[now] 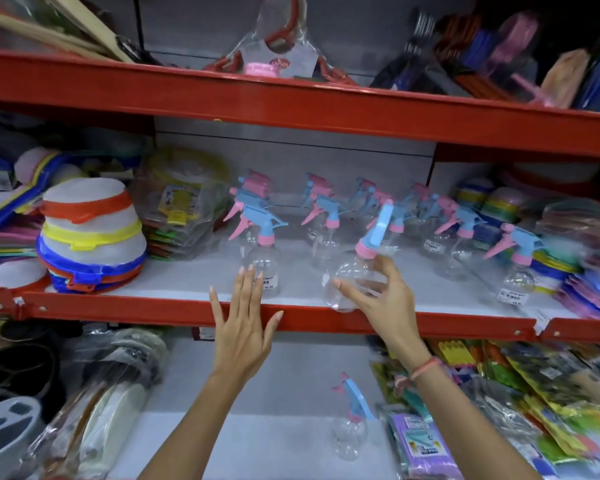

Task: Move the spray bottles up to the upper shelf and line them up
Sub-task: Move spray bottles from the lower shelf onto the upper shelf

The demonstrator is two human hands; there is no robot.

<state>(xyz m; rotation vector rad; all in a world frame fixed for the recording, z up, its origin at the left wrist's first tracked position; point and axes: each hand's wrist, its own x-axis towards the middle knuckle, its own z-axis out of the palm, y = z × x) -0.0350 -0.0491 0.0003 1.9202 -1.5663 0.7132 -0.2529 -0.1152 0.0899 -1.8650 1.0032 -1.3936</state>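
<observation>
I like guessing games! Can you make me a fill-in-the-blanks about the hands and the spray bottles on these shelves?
1. The right hand holds a clear plastic spray bottle with a pink collar and blue trigger, tilted at the edge of the ____ shelf.
2. The left hand is open and holds ____.
3. On the lower white shelf stands ____ spray bottle.

Missing words: middle; nothing; one

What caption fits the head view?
Right hand tilts a clear spray bottle onto the middle shelf; one bottle remains below.
</observation>
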